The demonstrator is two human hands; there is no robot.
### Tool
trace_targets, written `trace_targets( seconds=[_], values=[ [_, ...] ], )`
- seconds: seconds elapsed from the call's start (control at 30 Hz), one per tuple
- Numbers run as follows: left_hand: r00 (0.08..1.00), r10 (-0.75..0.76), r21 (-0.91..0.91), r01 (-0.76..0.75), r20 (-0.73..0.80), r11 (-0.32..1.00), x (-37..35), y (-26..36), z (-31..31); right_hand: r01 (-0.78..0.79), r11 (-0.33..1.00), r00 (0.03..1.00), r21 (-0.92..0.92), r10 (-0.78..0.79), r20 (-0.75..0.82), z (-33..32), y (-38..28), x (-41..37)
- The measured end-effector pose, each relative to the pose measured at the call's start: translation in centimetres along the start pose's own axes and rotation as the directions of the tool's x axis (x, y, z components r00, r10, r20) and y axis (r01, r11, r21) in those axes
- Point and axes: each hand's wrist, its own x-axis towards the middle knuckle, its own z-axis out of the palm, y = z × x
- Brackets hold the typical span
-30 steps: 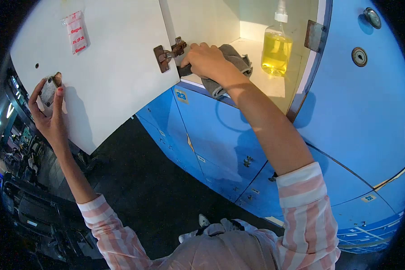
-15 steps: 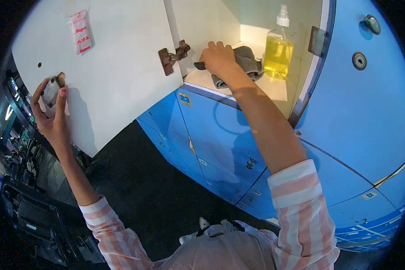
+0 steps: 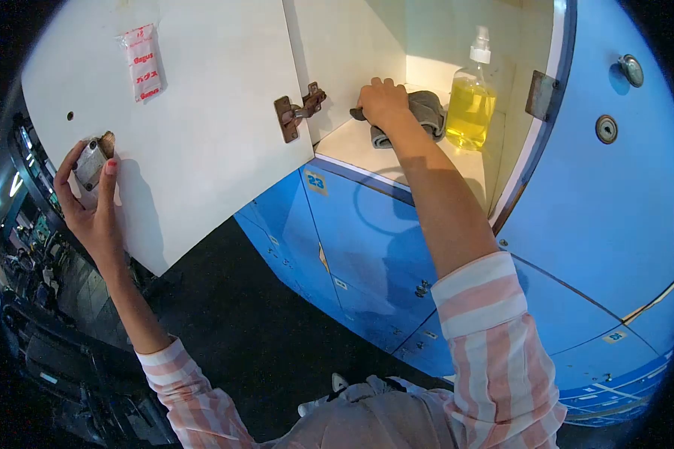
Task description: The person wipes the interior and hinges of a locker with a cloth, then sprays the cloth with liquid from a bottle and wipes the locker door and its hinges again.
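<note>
My left hand (image 3: 97, 213) grips the open white locker door (image 3: 210, 135) at its outer edge, fingers and thumb around the metal lock (image 3: 91, 165). Inside the locker, my right hand (image 3: 384, 103) is closed on a folded grey cloth (image 3: 427, 112) lying on the shelf. A dark end pokes out left of that hand, and I cannot make out whether it belongs to the cloth. Just right of the cloth stands an upright clear spray bottle (image 3: 470, 112) of yellow liquid with a white top.
A small white packet with red print (image 3: 143, 63) is stuck to the door's inner face. The door hangs on a rusty hinge (image 3: 298, 112). Blue lockers (image 3: 614, 187) surround the open one, with a knob (image 3: 631, 70) at right. Dark floor (image 3: 240, 322) lies below.
My right hand has moved slightly deeper into the locker with the cloth under it. The whole view has shifted a little; my left hand keeps its place on the door.
</note>
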Motion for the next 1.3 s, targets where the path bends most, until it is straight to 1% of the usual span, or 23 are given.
trace_targets(
  seconds=[0.03,0.1,0.17,0.3,0.37,0.4,0.47,0.5,0.53,0.57,0.6,0.7,0.77,0.8,0.83,0.9,0.97,1.03,1.07,1.1,1.17,1.2,1.3],
  values=[
    [1.000,0.003,-0.004,-0.003,-0.011,1.000,0.0,-0.2,0.0,0.002,1.000,1.000,-0.001,-0.002,-0.002,-0.2,0.1,0.1],
    [1.000,0.006,-0.008,-0.006,-0.023,1.000,0.0,-0.3,0.0,0.000,0.998,0.996,-0.055,0.005,0.090,-0.6,0.4,0.4],
    [0.999,0.021,0.041,-0.020,-0.026,0.999,0.0,-0.2,0.1,-0.021,0.999,0.995,-0.050,0.026,0.099,-0.3,0.9,0.9],
    [0.998,0.061,0.044,-0.059,-0.029,0.997,0.0,-0.6,0.1,-0.088,0.995,0.987,-0.050,0.094,0.127,0.3,1.8,2.1],
    [1.000,0.004,-0.025,-0.005,-0.028,1.000,-0.1,-0.8,0.1,-0.108,0.993,0.985,-0.052,0.114,0.130,0.5,2.2,2.6],
    [1.000,0.005,-0.023,-0.006,-0.030,1.000,-0.1,-0.8,0.1,-0.127,0.990,0.981,-0.054,0.133,0.137,0.6,2.4,2.8],
    [0.999,0.039,-0.008,-0.039,-0.028,0.999,-0.1,-1.1,0.0,-0.132,0.990,0.981,-0.055,0.138,0.133,1.2,2.9,3.5],
    [0.999,0.039,-0.006,-0.039,-0.029,0.999,-0.1,-1.1,0.0,-0.138,0.989,0.981,-0.055,0.144,0.132,1.5,3.2,3.8],
    [0.999,0.014,-0.044,-0.015,-0.034,0.999,-0.1,-1.2,0.1,-0.136,0.989,0.981,-0.054,0.142,0.131,1.9,3.5,4.1],
    [0.999,-0.011,-0.081,0.008,-0.038,0.997,-0.1,-1.3,0.1,-0.153,0.987,0.984,-0.040,0.156,0.085,2.4,3.8,4.4],
    [0.999,-0.012,-0.081,0.009,-0.039,0.997,-0.1,-1.4,0.1,-0.171,0.985,0.984,-0.025,0.172,0.039,2.9,4.1,4.8],
    [0.999,0.015,-0.066,-0.018,-0.043,0.998,-0.2,-1.5,0.1,-0.171,0.985,0.984,-0.033,0.172,0.046,3.3,4.7,5.3],
    [0.998,-0.005,-0.080,0.000,-0.063,0.997,-0.3,-1.1,0.3,-0.176,0.984,0.983,-0.036,0.178,0.041,3.7,5.3,5.9],
    [0.998,0.037,0.017,-0.037,-0.047,0.999,-0.2,-1.4,0.0,-0.182,0.983,0.982,-0.038,0.183,0.041,4.0,5.6,6.1],
    [0.998,0.039,0.015,-0.038,-0.046,0.999,-0.3,-1.5,0.0,-0.184,0.982,0.982,-0.038,0.186,0.040,4.1,5.8,6.3],
    [0.999,0.009,-0.050,-0.010,-0.031,0.999,-0.3,-1.7,0.0,-0.221,0.974,0.974,-0.041,0.223,0.042,4.3,6.1,6.7],
    [0.999,0.001,-0.032,-0.003,-0.047,0.999,-0.5,-1.4,0.2,-0.225,0.974,0.973,-0.036,0.226,0.039,4.6,6.6,7.1],
    [0.999,-0.024,-0.084,0.021,-0.040,0.996,-0.6,-1.6,0.2,-0.229,0.973,0.973,-0.031,0.230,0.034,5.0,7.2,7.6],
    [0.999,0.008,0.007,-0.008,-0.039,1.000,-0.4,-1.4,0.1,-0.223,0.974,0.974,-0.027,0.224,0.047,5.2,7.5,7.9],
    [0.999,0.011,0.008,-0.011,-0.038,1.000,-0.4,-1.2,0.0,-0.216,0.976,0.974,-0.020,0.216,0.060,5.4,7.8,8.2],
    [0.999,-0.034,-0.058,0.032,-0.039,0.998,-0.4,-1.2,0.1,-0.234,0.972,0.971,-0.029,0.235,0.050,5.6,8.0,8.4],
    [0.999,-0.031,-0.099,0.028,-0.026,0.995,-0.3,-1.0,0.2,-0.249,0.968,0.967,-0.038,0.251,0.041,5.7,8.1,8.5],
    [0.998,-0.037,-0.046,0.034,-0.055,0.998,-0.4,-1.4,0.0,-0.260,0.965,0.964,-0.035,0.262,0.052,6.0,8.6,9.1]
  ],
)
